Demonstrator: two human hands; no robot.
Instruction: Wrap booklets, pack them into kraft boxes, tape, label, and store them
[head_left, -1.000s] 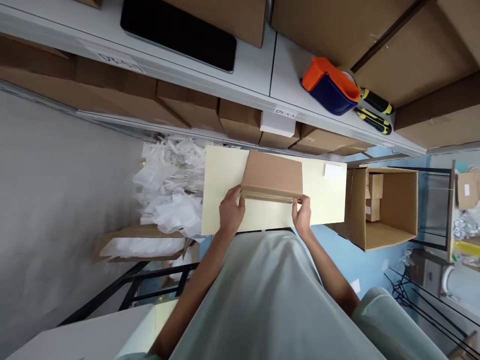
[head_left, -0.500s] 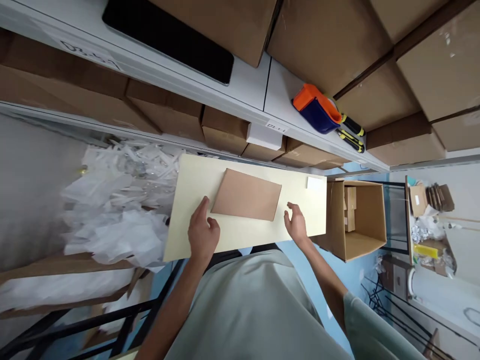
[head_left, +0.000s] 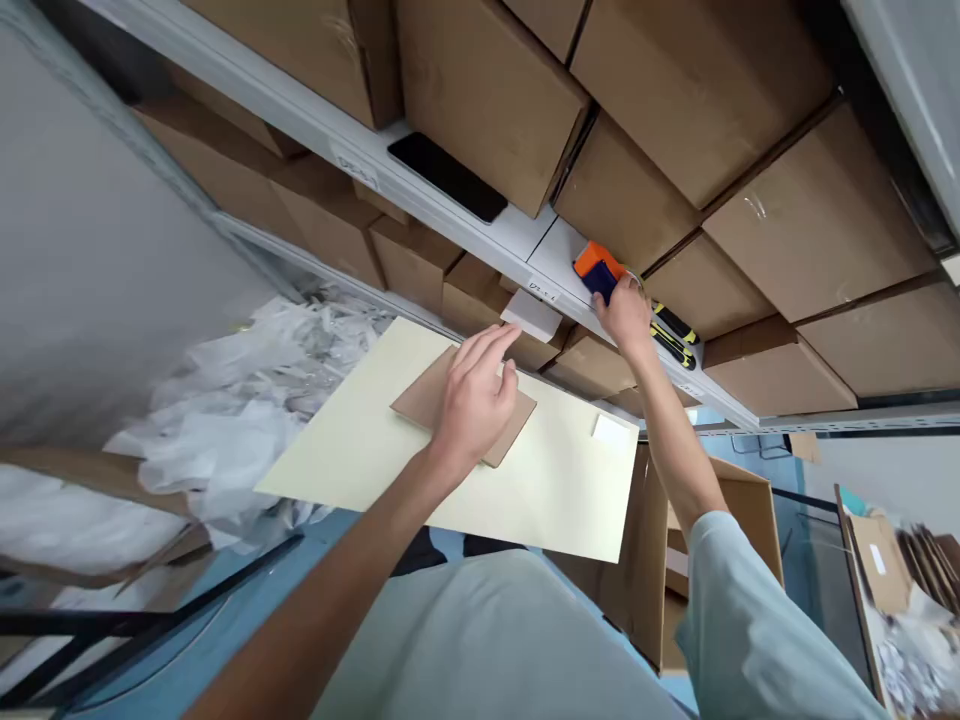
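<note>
A flat brown cardboard piece [head_left: 512, 428] lies on the pale yellow board [head_left: 570, 480]. Over it is my left hand [head_left: 476, 400], fingers stretched out and holding nothing; whether it touches the cardboard is unclear. On the grey shelf edge, my right hand [head_left: 627, 310] has its fingers around the orange and dark blue tape dispenser [head_left: 598, 270]. Two black and yellow cutters [head_left: 675, 335] lie just right of that hand. A small white card [head_left: 611, 430] rests at the board's right end.
Stacked brown boxes [head_left: 637, 180] fill the shelf, where a black phone-like slab [head_left: 448, 177] lies. Below the shelf edge is a white box [head_left: 532, 316]. Crumpled white wrapping [head_left: 240, 400] is heaped at the left. An open carton [head_left: 649, 580] stands right of the board.
My right hand has moved up from beside the cardboard to the shelf and closed on the dispenser. My left hand has moved right, over the cardboard. The view has turned.
</note>
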